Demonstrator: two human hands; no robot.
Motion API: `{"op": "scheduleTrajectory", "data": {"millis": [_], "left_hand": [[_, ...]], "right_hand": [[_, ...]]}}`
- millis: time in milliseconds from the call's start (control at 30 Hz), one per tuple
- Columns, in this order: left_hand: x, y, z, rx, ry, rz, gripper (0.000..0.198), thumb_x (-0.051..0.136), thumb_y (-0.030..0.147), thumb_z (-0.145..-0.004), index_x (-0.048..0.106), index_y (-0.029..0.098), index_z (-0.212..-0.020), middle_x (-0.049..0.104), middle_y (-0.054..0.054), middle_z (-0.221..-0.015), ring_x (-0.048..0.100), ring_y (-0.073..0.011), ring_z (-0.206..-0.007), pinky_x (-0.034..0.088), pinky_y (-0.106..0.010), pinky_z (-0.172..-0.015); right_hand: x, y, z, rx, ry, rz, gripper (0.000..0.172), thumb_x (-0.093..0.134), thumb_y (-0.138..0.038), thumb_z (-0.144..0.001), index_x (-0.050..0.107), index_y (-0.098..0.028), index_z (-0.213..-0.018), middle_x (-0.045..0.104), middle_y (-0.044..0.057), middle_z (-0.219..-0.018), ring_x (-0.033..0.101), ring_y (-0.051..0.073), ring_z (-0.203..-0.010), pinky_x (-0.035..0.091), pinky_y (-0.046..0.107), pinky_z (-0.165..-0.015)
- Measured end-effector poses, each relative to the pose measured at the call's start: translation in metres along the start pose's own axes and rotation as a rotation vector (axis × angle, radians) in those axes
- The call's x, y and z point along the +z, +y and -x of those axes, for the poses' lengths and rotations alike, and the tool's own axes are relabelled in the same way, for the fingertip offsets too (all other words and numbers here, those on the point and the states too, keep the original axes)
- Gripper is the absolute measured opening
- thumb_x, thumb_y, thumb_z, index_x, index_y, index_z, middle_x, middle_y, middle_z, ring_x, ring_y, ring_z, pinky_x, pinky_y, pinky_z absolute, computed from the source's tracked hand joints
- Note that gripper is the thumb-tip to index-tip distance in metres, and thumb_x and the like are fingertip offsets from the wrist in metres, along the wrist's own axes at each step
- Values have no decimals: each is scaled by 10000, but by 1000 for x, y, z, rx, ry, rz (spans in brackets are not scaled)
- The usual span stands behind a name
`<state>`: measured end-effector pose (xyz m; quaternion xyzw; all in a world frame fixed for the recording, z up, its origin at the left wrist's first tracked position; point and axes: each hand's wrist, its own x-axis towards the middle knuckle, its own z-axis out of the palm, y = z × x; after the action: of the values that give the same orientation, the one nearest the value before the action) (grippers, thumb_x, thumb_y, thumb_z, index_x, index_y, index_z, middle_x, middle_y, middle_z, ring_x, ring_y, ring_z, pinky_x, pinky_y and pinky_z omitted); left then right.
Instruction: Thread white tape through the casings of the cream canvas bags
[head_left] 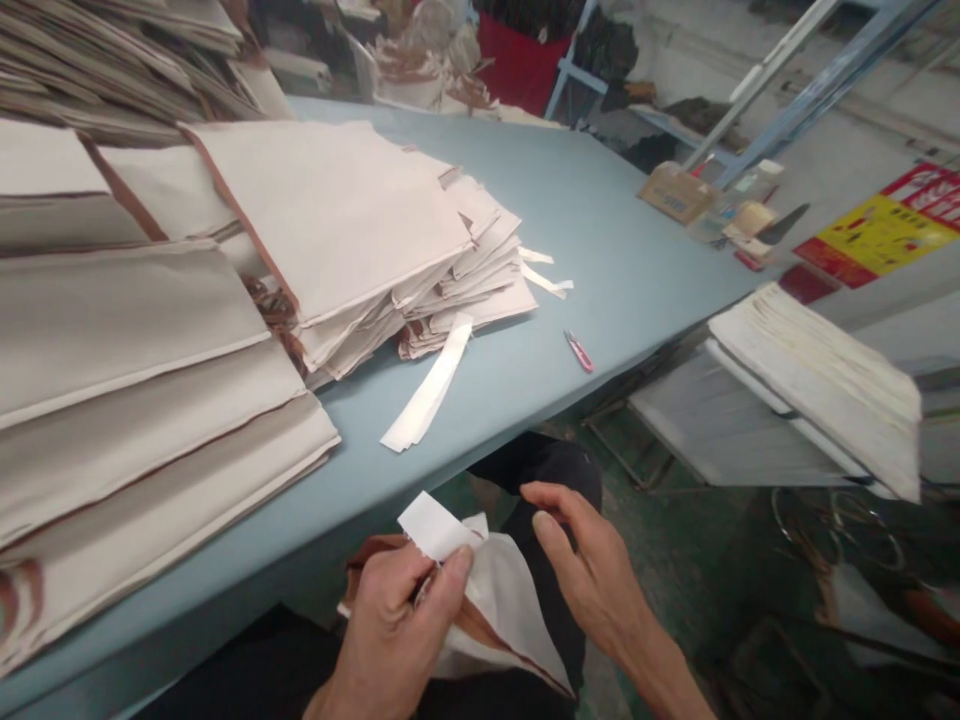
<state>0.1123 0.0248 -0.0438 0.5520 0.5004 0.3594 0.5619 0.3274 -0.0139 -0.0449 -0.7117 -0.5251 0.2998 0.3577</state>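
Observation:
My left hand [401,620] is closed on a cream fabric piece [502,600] with brown trim, held over my lap below the table edge. Its thumb pins a small white strip end [431,527] against the cloth. My right hand [585,560] hovers just to the right of the cloth, fingers loosely curled and apart, holding nothing that I can see. A long white strip [431,390] lies on the light blue table [600,230] above my hands, beside a small pink thread snipper [579,351].
Tall stacks of cream fabric bags with brown edging [330,215] cover the table's left half. A cardboard box [675,192] and small items sit at the far right corner. A stack of white sheets [825,375] rests on a stand to the right.

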Motion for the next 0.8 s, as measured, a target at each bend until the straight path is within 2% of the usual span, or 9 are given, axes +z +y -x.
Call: {"op": "scheduleTrajectory", "data": {"millis": [100,167,333,433,467,533,600,667,800], "left_hand": [[2,5,3,128,-26,-109,392,618,312,-932,658,179,-565,511,41,-501,453,-101,-473,336,-217,-490],[3,6,3,182,-28,-146,402,591,282,-937,630,179,-550,497,47,-494,424,-90,-460,316,-211,-474],[-3,0,9,172,6,-179,400,597,259,-950,622,184,-558,539,38,-505,460,-100,-477,358,-210,-493],[-14,-9,22,60,57,-179,340,605,357,-1014,718,193,-738,686,-3,-680,611,-153,-618,488,-234,-618],[-19,-14,27,-19,101,-134,343,610,449,-1031,744,200,-838,727,-23,-770,656,-182,-695,523,-254,-670],[-26,-23,38,-200,226,9,495,586,690,-1011,726,218,-957,731,-40,-849,668,-221,-767,553,-288,-700],[-29,-32,48,-320,333,126,660,517,882,-935,650,237,-896,643,-14,-766,599,-211,-683,534,-291,-625],[-29,-38,57,-359,368,142,742,445,980,-872,555,250,-805,548,15,-713,516,-182,-607,500,-282,-569],[-29,-40,77,-428,368,54,766,342,964,-928,466,250,-679,464,31,-641,426,-161,-571,426,-265,-540]], "right_hand": [[14,-36,-12,-168,-197,-210,168,664,-375,-983,783,-269,-1036,816,78,-1185,728,288,-1149,532,416,-1034],[27,-57,-16,-153,-322,-290,103,683,-307,-942,774,-260,-955,821,46,-1059,738,249,-1022,543,372,-952],[52,-77,-14,-34,-333,-410,210,673,-357,-954,702,-231,-788,722,12,-776,648,187,-734,492,306,-710],[66,-67,-12,89,-304,-634,327,661,-502,-996,690,-221,-830,723,20,-776,641,170,-698,506,285,-680],[72,-61,-11,136,-276,-706,389,648,-572,-1005,682,-219,-844,724,24,-780,644,168,-703,521,284,-698],[88,-45,-7,225,-241,-796,514,638,-708,-986,649,-217,-833,700,18,-750,630,157,-680,535,282,-706],[105,-28,3,305,-282,-826,609,669,-808,-917,601,-217,-785,641,-7,-670,564,129,-575,504,262,-615],[121,-12,18,375,-353,-839,666,707,-858,-849,571,-214,-744,600,-22,-618,491,102,-488,435,239,-516],[135,7,43,474,-433,-842,698,711,-889,-817,544,-214,-747,569,-35,-594,447,82,-454,365,211,-467]]}}
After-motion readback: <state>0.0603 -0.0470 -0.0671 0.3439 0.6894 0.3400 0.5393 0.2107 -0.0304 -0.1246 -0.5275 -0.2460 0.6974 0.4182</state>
